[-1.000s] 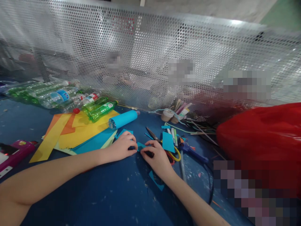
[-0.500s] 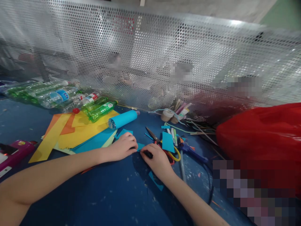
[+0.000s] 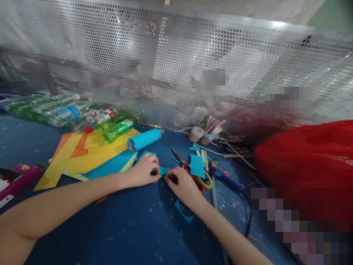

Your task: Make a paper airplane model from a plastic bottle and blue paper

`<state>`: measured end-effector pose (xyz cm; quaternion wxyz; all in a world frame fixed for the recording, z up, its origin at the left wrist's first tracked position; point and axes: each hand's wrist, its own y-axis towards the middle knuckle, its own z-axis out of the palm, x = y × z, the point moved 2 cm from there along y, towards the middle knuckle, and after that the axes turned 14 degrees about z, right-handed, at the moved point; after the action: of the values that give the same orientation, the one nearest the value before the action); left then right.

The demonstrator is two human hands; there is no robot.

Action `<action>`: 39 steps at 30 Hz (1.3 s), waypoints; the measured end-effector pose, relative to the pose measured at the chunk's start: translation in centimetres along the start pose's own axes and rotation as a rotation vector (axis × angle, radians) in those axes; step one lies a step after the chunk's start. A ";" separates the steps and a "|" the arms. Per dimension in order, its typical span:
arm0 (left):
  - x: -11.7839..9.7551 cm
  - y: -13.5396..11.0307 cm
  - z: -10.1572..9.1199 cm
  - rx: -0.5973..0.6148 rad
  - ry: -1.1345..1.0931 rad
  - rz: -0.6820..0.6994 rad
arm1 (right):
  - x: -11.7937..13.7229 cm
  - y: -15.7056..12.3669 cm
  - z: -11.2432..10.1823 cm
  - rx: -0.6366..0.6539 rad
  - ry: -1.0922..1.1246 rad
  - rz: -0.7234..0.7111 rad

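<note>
Clock centred on the hands. Mesh [image 3: 176, 48] at 12 backs the table [image 3: 124, 228]; I read it as a stop for loose stuff. Red bag [image 3: 309, 158] at 3, clear of the hands. Sheets [image 3: 106, 154] overlap between 9 and 10, edges exposed, likely for easy picking. Bottles [image 3: 70, 112] lie flat at 10, presumably against toppling. Wrapped bottle [image 3: 145, 140] lies at 11, leaving both hands free. Left hand [image 3: 145, 168] and right hand [image 3: 183, 184] nearly meet. Scissors [image 3: 179, 156] at 2, within easy reach. Blue scrap [image 3: 164, 171] dead centre, apparently pinched from both ends, I guess for control; can't tell pressure from here.
</note>
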<state>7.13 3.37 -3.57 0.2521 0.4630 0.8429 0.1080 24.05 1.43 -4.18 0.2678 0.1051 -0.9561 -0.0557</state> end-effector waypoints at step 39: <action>0.2 -0.1 0.1 0.039 0.167 0.204 | 0.2 -0.6 -0.5 -0.022 -0.220 -0.301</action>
<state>7.02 3.42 -3.76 0.1598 0.5405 0.8114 0.1549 24.25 0.80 -3.75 0.1514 0.2376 -0.9524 -0.1166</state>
